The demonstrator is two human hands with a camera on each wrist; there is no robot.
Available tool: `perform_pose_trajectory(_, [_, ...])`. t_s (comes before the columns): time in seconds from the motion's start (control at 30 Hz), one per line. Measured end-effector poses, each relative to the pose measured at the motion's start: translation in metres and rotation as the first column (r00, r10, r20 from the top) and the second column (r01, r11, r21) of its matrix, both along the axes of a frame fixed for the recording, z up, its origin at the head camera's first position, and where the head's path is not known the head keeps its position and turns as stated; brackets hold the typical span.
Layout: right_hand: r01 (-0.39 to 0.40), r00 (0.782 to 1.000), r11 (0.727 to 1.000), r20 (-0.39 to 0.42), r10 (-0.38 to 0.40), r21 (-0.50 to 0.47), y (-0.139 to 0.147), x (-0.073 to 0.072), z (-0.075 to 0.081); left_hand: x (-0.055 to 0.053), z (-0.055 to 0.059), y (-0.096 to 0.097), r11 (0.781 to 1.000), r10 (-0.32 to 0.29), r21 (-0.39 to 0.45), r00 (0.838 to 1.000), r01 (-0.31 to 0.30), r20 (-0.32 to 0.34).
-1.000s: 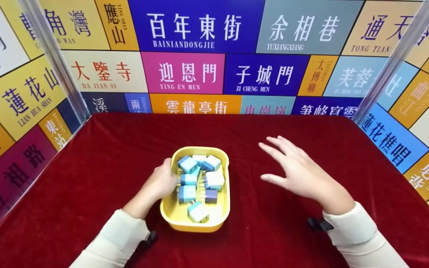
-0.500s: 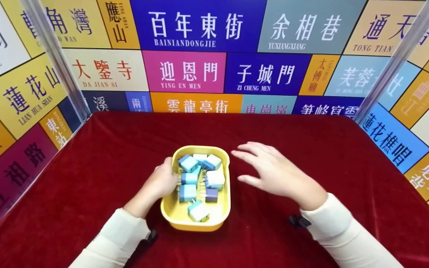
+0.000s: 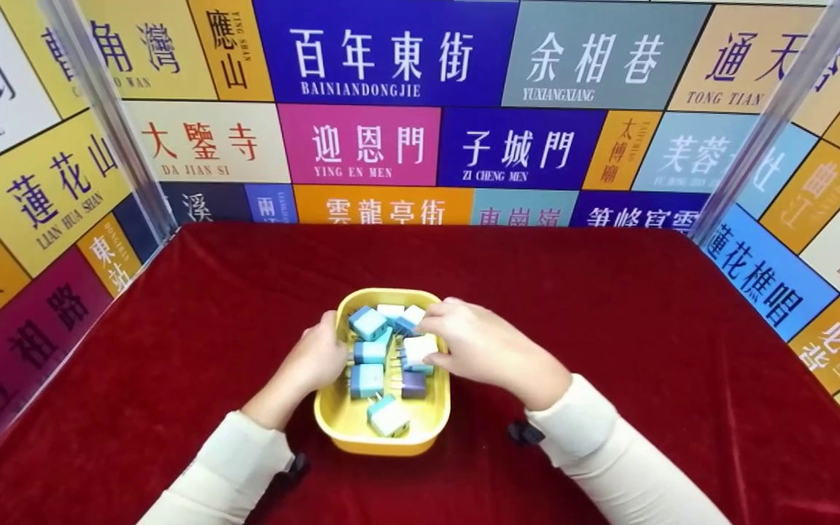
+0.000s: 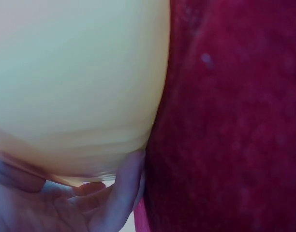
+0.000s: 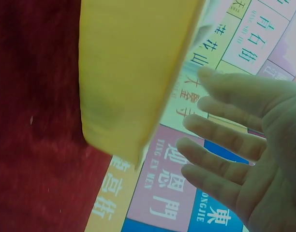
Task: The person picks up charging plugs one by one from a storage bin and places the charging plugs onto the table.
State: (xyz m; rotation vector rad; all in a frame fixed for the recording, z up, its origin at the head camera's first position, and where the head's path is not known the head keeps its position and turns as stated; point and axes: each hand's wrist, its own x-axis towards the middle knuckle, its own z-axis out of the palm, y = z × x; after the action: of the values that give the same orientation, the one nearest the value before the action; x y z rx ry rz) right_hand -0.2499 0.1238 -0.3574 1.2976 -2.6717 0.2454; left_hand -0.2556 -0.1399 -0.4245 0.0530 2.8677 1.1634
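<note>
A yellow plastic tub stands on the dark red cloth in the head view, with several phone charger plugs inside. My left hand grips its left side; the left wrist view shows the fingers against the tub's wall. Over the right rim reaches my right hand, fingertips beside a white charger plug. That hand's fingers are spread and hold nothing in the right wrist view. Blue-and-teal plugs lie along the left, a purple plug at the right, and a white-and-teal plug nearest me.
The red cloth covers the table around the tub. Panels of coloured street-name signs stand behind and at both sides. Clear corner posts rise at the back corners. A small black device sits at my right cuff.
My right hand has moved left from the open cloth, past the tub's right rim to the white charger plug. The left hand and the tub have stayed in place.
</note>
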Motion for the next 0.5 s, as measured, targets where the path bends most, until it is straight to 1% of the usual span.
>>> perform_pose_trajectory(0.1, [0.017, 1.000, 1.000, 0.021, -0.017, 0.024, -0.010, -0.001, -0.003, 0.000, 0.000, 0.000, 1.000, 0.003, -0.006, 1.000, -0.003, 0.003])
perform_pose_trajectory(0.23, [0.065, 0.997, 0.997, 0.028, -0.066, 0.050, -0.018, -0.002, -0.008, 0.000, -0.001, 0.000, 1.000, 0.005, -0.002, 1.000, -0.005, 0.014])
perform_pose_trajectory(0.37, [0.096, 0.995, 0.992, 0.000, -0.097, 0.085, -0.022, -0.002, -0.015, 0.000, 0.000, 0.000, 1.000, 0.009, -0.002, 1.000, -0.009, 0.020])
perform_pose_trajectory(0.5, [0.103, 0.994, 0.988, -0.043, -0.099, 0.115, -0.024, -0.003, -0.022, 0.000, 0.001, 0.001, 1.000, 0.012, -0.005, 1.000, -0.012, 0.024])
